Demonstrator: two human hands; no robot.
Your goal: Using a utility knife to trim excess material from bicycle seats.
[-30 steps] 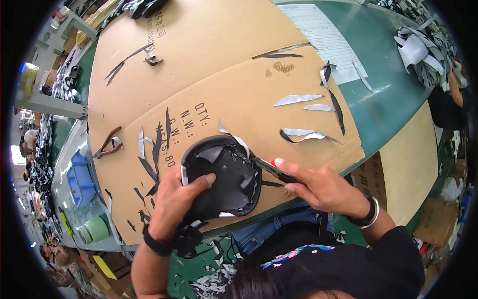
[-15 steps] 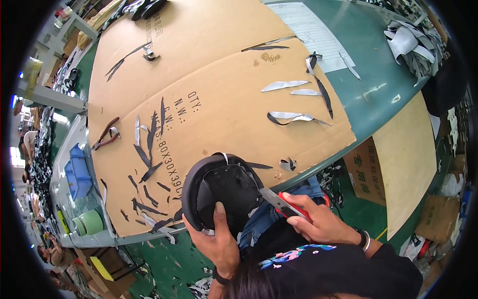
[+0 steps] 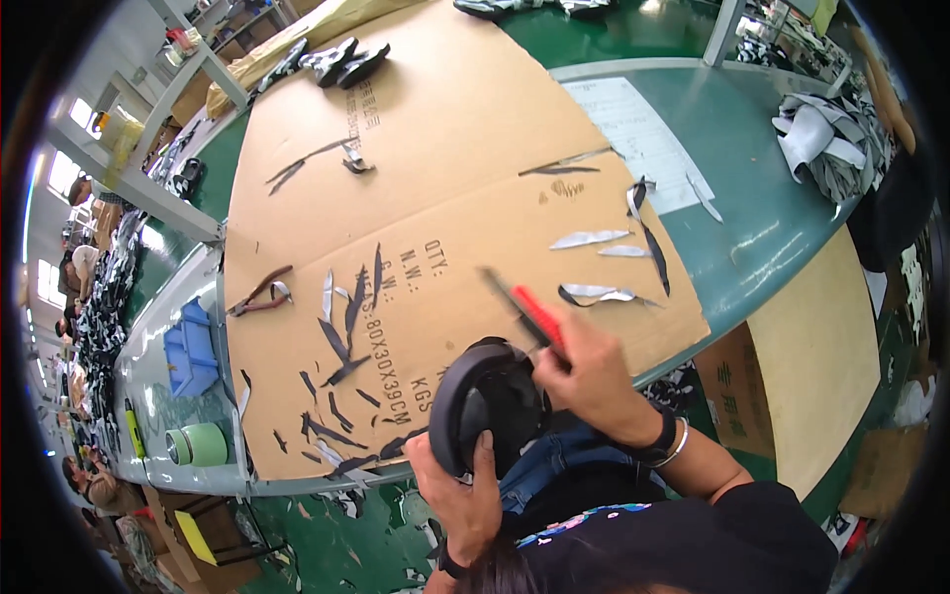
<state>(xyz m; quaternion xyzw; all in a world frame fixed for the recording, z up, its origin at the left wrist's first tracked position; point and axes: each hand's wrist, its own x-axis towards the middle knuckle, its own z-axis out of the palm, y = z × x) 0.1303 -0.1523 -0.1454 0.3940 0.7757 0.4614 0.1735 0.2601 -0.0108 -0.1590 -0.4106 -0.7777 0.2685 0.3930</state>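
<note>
Now the red-and-black utility knife (image 3: 539, 319) has swung away from the rim of the black bowl-shaped shell (image 3: 503, 408), up over the cardboard sheet (image 3: 495, 213); its blurred blade is clear, so no cut appears under way; the right hand (image 3: 594, 383) grips the handle; the left hand (image 3: 460, 492) clasps the shell, thumb inside, other fingers partly hidden; the shell is at the cardboard's near edge, before the torso.
</note>
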